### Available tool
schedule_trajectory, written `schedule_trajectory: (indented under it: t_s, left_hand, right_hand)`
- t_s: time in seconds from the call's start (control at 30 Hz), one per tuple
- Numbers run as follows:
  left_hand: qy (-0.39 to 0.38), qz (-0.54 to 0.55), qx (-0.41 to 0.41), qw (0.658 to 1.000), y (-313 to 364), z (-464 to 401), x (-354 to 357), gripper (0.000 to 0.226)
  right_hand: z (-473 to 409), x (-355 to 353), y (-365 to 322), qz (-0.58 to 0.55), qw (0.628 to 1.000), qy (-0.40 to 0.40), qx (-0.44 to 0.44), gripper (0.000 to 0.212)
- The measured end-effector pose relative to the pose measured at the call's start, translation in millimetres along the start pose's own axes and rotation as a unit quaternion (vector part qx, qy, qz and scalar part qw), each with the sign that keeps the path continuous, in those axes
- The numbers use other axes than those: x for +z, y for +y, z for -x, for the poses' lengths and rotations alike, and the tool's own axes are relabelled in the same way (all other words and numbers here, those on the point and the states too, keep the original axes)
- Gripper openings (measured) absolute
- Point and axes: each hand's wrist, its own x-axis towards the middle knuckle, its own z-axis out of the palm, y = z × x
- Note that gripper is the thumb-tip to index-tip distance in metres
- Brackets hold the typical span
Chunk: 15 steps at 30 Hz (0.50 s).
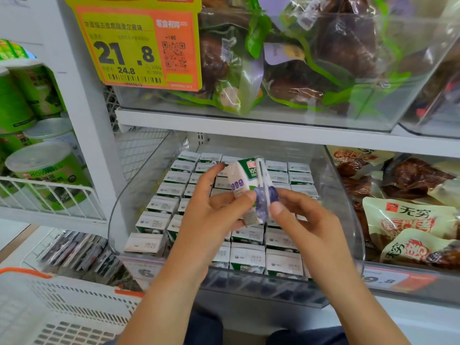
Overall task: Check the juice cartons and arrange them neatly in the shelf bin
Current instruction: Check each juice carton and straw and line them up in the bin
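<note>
I see one small juice carton (251, 189) lifted above the shelf bin (348, 200), tilted, with its top leaning away. It is white with a green top part, blueberries printed low on it, and a wrapped straw along one face. Many same cartons (246, 255) stand upright in tight rows inside the clear plastic bin, their grey-white printed tops facing up.

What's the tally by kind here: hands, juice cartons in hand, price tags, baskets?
hands: 2, left hand and right hand
juice carton in hand: 1, both hands on it
price tags: 3
basket: 1
Total: 7
Cartons in the shelf bin are left out: the hands hide some.
</note>
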Motion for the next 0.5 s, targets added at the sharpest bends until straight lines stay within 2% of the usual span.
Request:
schedule_trajectory:
  t_s: [0.07, 0.17, 0.33, 0.5]
  left_hand:
    - [-0.016, -0.044, 0.012, 0.999, -2.0, 1.4, 2.1, 0.045]
    - [-0.043, -0.067, 0.015, 0.997, -3.7, 2.5, 2.0, 0.033]
    - [-0.061, -0.039, 0.024, 0.997, 0.0, 1.6, -3.8, 0.029]
    - [-0.077, -0.022, 0.001, 0.997, -0.8, 1.7, -1.6, 0.051]
  right_hand:
    - [0.6, 2.3, 0.6, 0.069, 0.998, 0.015, -0.008, 0.053]
    - [0.5, 0.7, -0.6, 0.093, 0.995, 0.011, -0.017, 0.042]
    - [-2.1, -4.0, 0.7, -0.067, 0.996, -0.051, 0.035, 0.038]
    - [-1.2, -5.8, -0.7, -0.115, 0.988, -0.089, 0.055, 0.034]
